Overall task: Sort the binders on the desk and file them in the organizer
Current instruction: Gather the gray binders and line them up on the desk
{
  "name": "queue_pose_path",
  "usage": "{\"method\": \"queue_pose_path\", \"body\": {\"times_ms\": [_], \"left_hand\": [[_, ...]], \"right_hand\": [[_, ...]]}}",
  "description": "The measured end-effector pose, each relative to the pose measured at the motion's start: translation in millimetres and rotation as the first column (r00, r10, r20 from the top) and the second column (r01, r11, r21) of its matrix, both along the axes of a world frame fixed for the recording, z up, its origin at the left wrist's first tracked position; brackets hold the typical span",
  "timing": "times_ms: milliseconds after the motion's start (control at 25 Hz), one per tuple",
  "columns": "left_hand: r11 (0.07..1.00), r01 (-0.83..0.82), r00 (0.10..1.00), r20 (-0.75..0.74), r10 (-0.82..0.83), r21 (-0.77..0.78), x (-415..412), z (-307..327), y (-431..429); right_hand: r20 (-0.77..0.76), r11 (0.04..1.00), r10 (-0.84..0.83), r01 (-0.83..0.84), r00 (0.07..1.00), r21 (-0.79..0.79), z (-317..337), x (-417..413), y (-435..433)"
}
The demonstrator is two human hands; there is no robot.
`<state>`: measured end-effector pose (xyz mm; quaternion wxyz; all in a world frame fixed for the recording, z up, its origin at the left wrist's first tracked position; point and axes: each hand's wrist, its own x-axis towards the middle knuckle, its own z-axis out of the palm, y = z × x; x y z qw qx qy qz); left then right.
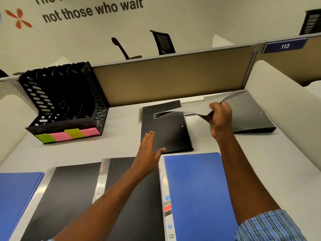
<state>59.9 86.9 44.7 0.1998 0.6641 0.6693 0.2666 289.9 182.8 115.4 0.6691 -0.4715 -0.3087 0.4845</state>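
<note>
A black perforated organizer (97,101) with several slots and pink and green sticky notes stands at the back left of the white desk (86,150). My right hand (220,119) pinches the bent cover of a black binder (173,113), lifted above another black binder (165,134) that lies flat. My left hand (147,150) hovers flat and open at that binder's near edge. A grey-black binder (250,115) lies at the back right. In front lie a blue binder (198,192), two black binders (69,193) (139,202) and a blue one (15,199) at the far left.
A tan partition panel (173,79) closes the back of the desk, with white side dividers (284,108) right and left. Office chairs (163,42) stand beyond the partition. A blue plate reading 113 (284,46) hangs at the upper right.
</note>
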Motion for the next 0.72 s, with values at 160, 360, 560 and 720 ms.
{"method": "queue_pose_path", "body": {"times_ms": [160,360,560,720], "left_hand": [[0.996,-0.079,0.987,0.144,0.071,0.051,-22,24,8],[0.98,-0.137,0.879,0.474,0.052,0.147,-63,63,13],[0.939,0.194,0.845,0.437,-0.307,0.283,-76,97,5],[0.936,0.217,0.777,0.531,-0.337,0.276,-66,109,2]], "right_hand": [[-0.247,0.997,0.06,-0.049,0.967,0.051,50,-2,-42],[-0.33,0.985,0.171,-0.167,0.928,0.043,99,-12,-87],[-0.269,0.971,0.238,-0.234,0.933,0.047,123,-23,-108],[-0.254,0.982,0.188,-0.174,0.949,0.075,134,-29,-114]]}}
